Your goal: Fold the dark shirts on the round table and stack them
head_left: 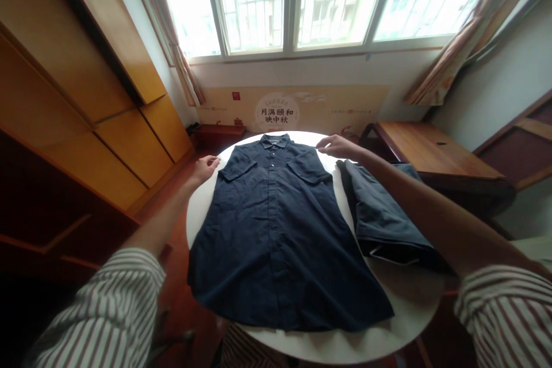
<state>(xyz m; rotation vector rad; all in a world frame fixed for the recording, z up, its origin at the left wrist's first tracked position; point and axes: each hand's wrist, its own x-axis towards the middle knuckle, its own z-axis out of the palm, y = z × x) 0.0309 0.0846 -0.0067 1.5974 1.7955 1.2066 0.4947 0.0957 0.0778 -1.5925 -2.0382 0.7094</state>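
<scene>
A dark navy button-up shirt [269, 230] lies front up and spread out on a round white table [345, 348]. Its collar [276, 141] points to the far edge, and both short sleeves are laid inward over the chest. My left hand [207, 167] hovers by the table's left rim, close to the shirt's left side, with loosely bent fingers and nothing visible in them. At the upper right of the shirt, my right hand [336, 146] has its fingers stretched toward the shoulder edge. Its fingertips are at the cloth; a grip on it does not show.
Folded dark grey-blue clothing [386, 210] lies on the table's right side, under my right forearm. A wooden desk [435, 149] stands beyond at the right. Wooden cabinets [121, 152] line the left, and barred windows [293, 3] with curtains are ahead.
</scene>
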